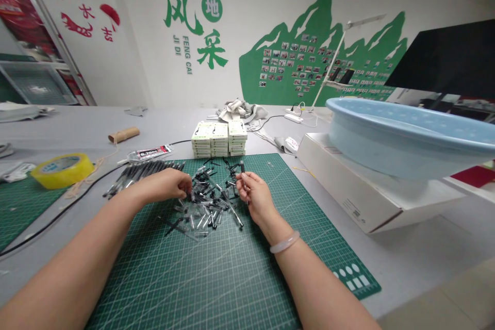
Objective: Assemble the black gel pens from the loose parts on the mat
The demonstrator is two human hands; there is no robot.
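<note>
A loose heap of pen parts (211, 211), clear tubes and black pieces, lies on the green cutting mat (201, 278). At the heap's left edge, my left hand (174, 184) is bent down with its fingers pinched together; whatever is between the fingertips is hidden. My right hand (256, 195) is raised just right of the heap. Its thumb and fingers close on a slim pen piece (242, 167), held nearly upright with its black end up. Beyond my left wrist, a row of black-and-clear pens (145, 170) lies side by side.
Stacked small white boxes (219, 140) stand behind the heap. To the right, a blue basin (402, 139) rests on a white carton (348, 191). Yellow tape (62, 170), a bamboo piece (124, 134) and a black cable (69, 211) lie left. Behind the boxes is crumpled cloth (242, 111).
</note>
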